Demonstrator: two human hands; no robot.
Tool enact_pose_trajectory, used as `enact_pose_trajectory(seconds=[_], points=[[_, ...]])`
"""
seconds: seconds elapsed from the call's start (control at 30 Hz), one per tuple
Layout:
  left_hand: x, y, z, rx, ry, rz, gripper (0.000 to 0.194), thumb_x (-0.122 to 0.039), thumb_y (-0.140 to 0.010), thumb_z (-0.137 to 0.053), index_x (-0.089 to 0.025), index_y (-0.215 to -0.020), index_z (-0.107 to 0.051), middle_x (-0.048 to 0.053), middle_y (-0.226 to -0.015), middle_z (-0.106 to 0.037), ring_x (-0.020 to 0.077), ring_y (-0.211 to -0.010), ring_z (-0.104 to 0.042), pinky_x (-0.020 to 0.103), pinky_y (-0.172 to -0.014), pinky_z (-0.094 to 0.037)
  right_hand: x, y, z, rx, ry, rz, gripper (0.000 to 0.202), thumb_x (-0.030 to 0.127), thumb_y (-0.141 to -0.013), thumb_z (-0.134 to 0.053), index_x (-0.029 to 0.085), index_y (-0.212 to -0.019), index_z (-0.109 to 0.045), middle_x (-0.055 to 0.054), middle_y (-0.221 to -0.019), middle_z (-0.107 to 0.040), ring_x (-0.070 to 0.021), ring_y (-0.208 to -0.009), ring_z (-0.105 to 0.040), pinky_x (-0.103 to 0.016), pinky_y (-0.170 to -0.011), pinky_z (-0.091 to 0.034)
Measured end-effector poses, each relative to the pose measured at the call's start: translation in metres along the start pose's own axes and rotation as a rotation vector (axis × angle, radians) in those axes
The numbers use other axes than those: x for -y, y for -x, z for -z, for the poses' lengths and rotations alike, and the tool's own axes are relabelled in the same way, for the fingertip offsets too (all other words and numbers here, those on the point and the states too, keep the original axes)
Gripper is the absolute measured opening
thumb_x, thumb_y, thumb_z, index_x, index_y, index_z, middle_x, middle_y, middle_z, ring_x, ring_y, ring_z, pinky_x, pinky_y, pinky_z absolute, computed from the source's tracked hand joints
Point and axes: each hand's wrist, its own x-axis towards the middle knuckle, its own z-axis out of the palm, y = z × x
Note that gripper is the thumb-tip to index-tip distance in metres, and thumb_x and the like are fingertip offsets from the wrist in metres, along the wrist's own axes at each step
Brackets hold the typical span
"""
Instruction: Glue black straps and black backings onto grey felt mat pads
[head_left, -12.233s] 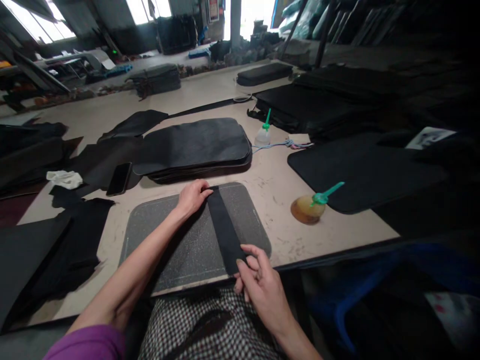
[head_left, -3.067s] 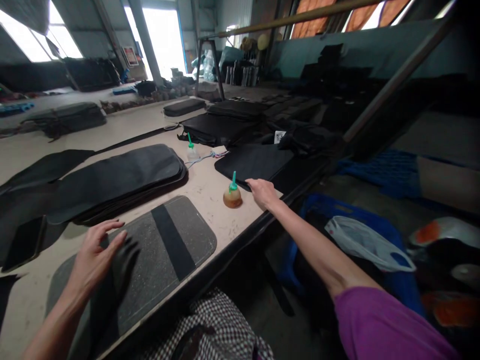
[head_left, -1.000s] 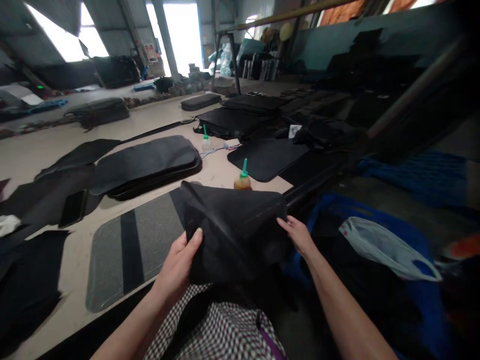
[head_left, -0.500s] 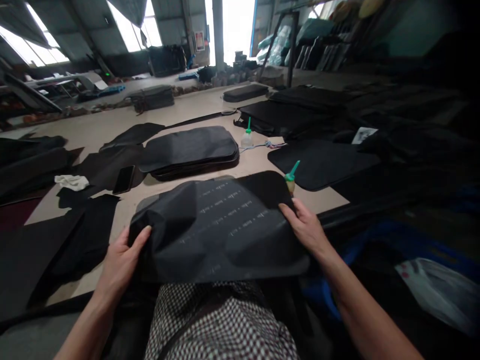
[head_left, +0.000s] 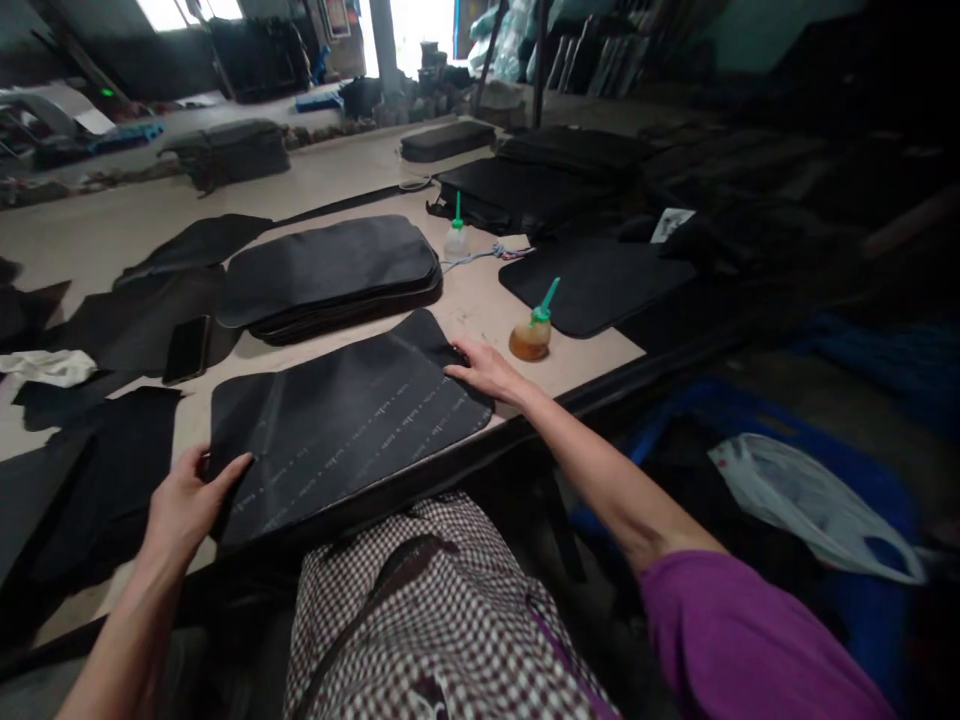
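Observation:
A black rounded sheet (head_left: 337, 430) with rows of pale printed lettering lies at the table's front edge. My left hand (head_left: 184, 500) grips its left edge, thumb on top and fingers underneath. At the far right edge my right hand (head_left: 486, 370) pinches the sheet, its fingertips partly hidden. Just right of that hand is a squeeze bottle (head_left: 529, 342) with a green nozzle and amber liquid. Behind the sheet sits a stack of similar black panels (head_left: 330, 270).
Another green-nozzled bottle (head_left: 456, 242) stands beside a cord (head_left: 480, 255). A phone (head_left: 186, 348) and a white cloth (head_left: 56, 367) lie at left among black pieces. At right, a black panel (head_left: 592, 285) rests on the table; below is a plastic bag (head_left: 810, 505) on something blue.
The black sheet has come down and flattened onto the table, with both hands still at its ends. The right hand has moved left, uncovering the amber bottle. My view has tilted down and turned right.

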Motion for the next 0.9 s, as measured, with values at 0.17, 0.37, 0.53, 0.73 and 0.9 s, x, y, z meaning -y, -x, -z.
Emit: enact_pose_trajectory(seconds=[0.17, 0.37, 0.53, 0.73, 0.9], points=[[0.007, -0.002, -0.005, 0.024, -0.134, 0.009, 0.07, -0.075, -0.074, -0.066, -0.03, -0.127, -0.061, 0.004, -0.11, -0.073, 0.0346, -0.104, -0.07, 0.045, -0.089, -0.057, -0.006, 0.002, -0.011, -0.071, 0.004, -0.015, 0.04, 0.028, -0.086, -0.078, 0.016, -0.123, -0.066, -0.006, -0.099, -0.07, -0.0224, -0.09, -0.062, -0.033, -0.083, -0.045], [0.013, -0.001, -0.004, -0.024, -0.161, -0.029, 0.069, -0.076, -0.074, -0.064, -0.029, -0.123, -0.063, 0.005, -0.102, -0.075, 0.0339, -0.093, -0.072, 0.043, -0.079, -0.058, -0.009, 0.003, -0.016, -0.133, -0.03, -0.024, 0.043, 0.031, -0.083, -0.08, 0.019, -0.122, -0.066, -0.002, -0.094, -0.066, -0.0191, -0.082, -0.058, -0.029, -0.074, -0.042], [0.012, -0.003, -0.001, -0.031, -0.157, -0.024, 0.066, -0.075, -0.075, -0.064, -0.031, -0.124, -0.062, 0.002, -0.105, -0.075, 0.0317, -0.093, -0.072, 0.042, -0.08, -0.059, -0.008, -0.001, -0.018, -0.152, -0.067, -0.011, 0.036, 0.032, -0.084, -0.078, 0.02, -0.116, -0.068, 0.0, -0.089, -0.065, -0.0179, -0.079, -0.056, -0.029, -0.072, -0.041], [0.014, -0.002, -0.003, -0.027, -0.129, -0.02, 0.072, -0.075, -0.074, -0.066, -0.026, -0.127, -0.062, 0.008, -0.114, -0.074, 0.0332, -0.099, -0.071, 0.044, -0.086, -0.058, -0.009, -0.003, -0.018, -0.149, -0.075, -0.001, 0.037, 0.031, -0.082, -0.079, 0.019, -0.115, -0.069, 0.0, -0.088, -0.064, -0.0175, -0.078, -0.055, -0.028, -0.071, -0.04], [0.016, -0.002, -0.003, -0.01, -0.159, -0.011, 0.07, -0.076, -0.075, -0.066, -0.029, -0.127, -0.062, 0.005, -0.114, -0.073, 0.033, -0.1, -0.071, 0.044, -0.089, -0.057, -0.011, -0.001, -0.02, -0.153, -0.062, -0.002, 0.037, 0.032, -0.082, -0.079, 0.019, -0.115, -0.069, 0.0, -0.088, -0.065, -0.0183, -0.078, -0.056, -0.029, -0.072, -0.041]])
